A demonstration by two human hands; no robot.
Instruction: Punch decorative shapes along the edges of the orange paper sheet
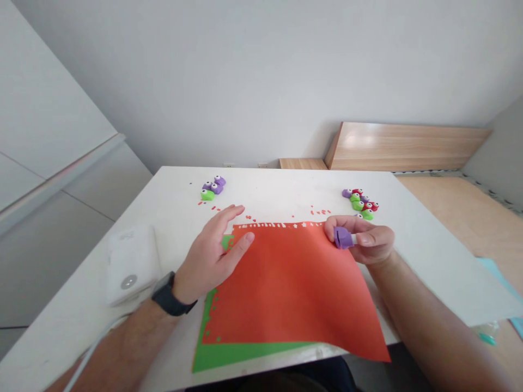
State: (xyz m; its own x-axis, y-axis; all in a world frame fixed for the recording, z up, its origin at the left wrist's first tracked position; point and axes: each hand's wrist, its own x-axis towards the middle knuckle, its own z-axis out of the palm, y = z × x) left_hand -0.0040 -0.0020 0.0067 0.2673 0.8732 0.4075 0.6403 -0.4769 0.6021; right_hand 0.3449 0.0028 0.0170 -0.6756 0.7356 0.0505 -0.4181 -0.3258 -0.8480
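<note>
A red paper sheet [286, 283] lies over a green sheet [245, 354], its top and left edges lined with small punched holes. My right hand [371, 239] is closed around a small purple craft punch [343, 238] at the sheet's top right corner. That corner and the right side of the paper are lifted and curved. Over the top left of the red sheet, my left hand [210, 250] is open, thumb and fingers apart, holding nothing. Whether its palm touches the paper I cannot tell.
Purple and green punches with eyes [213, 188] stand at the back left. More punches [360, 203], purple, green and red, cluster at the back right. Red paper bits [321, 211] are scattered behind the sheet. A white box-like device [133, 264] with a cable sits at left.
</note>
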